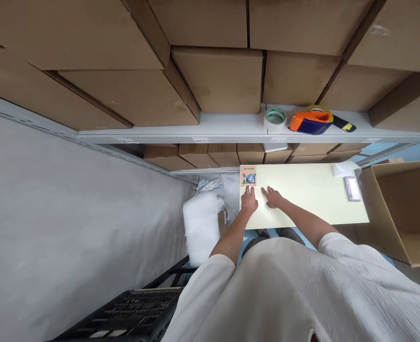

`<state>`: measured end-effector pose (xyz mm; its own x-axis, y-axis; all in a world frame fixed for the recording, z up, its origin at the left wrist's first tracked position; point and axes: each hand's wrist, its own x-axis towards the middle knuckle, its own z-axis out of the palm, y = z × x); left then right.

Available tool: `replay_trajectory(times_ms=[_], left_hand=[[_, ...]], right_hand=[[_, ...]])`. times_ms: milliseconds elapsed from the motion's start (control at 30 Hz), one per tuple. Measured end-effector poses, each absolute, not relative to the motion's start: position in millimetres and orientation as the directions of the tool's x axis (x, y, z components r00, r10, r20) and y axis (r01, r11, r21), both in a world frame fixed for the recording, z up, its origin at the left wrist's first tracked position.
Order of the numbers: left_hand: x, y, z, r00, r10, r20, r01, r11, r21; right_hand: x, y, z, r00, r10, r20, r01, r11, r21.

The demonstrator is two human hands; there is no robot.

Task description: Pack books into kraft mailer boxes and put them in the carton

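Observation:
A small square pink item with a colourful picture (248,176) lies flat at the far left corner of the pale yellow tabletop (302,190). My left hand (249,201) rests just below it, fingers stretched forward, with the fingertips at its near edge. Whether they press on it I cannot tell. To the right, my right hand (273,197) lies on the tabletop with its fingers apart and nothing in them.
Cardboard boxes (220,80) fill the shelves ahead. On the shelf edge (231,137) sit a tape roll (275,118) and an orange tape dispenser (311,122). A blurred item (353,188) is at right, beside an open carton (405,209). White wrapping (200,228) and a black crate (145,308) stand left.

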<state>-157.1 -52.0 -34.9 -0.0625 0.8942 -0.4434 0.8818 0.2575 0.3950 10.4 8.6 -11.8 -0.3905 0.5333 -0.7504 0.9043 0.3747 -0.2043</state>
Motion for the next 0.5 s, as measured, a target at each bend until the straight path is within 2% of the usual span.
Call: replay_trajectory(times_ms=[100,233,333,500], left_hand=[[-139.2,-66.2,-30.7,-0.02,0.899,-0.438,0.861,0.238,0.449],[-123.4,-73.4,-21.6,0.025,0.922,-0.387,0.808,0.209,0.551],[-113.7,-72.9,-15.6,0.032,0.943,-0.331,0.737,0.202,0.646],[-80.6,-64.6,-7.4,-0.012,0.973,-0.229,0.594,0.191,0.781]], right_hand=[[41.7,0.4,-1.5,-0.386,0.549,-0.741,0.919,0.302,-0.255],[95.7,1.0,17.7,-0.391,0.706,-0.591,0.916,0.24,-0.32],[139.5,15.1,45.2,-0.377,0.832,-0.407,0.898,0.221,-0.379],[203.1,61.4,117.3,-0.277,0.959,0.056,0.854,0.273,-0.443]])
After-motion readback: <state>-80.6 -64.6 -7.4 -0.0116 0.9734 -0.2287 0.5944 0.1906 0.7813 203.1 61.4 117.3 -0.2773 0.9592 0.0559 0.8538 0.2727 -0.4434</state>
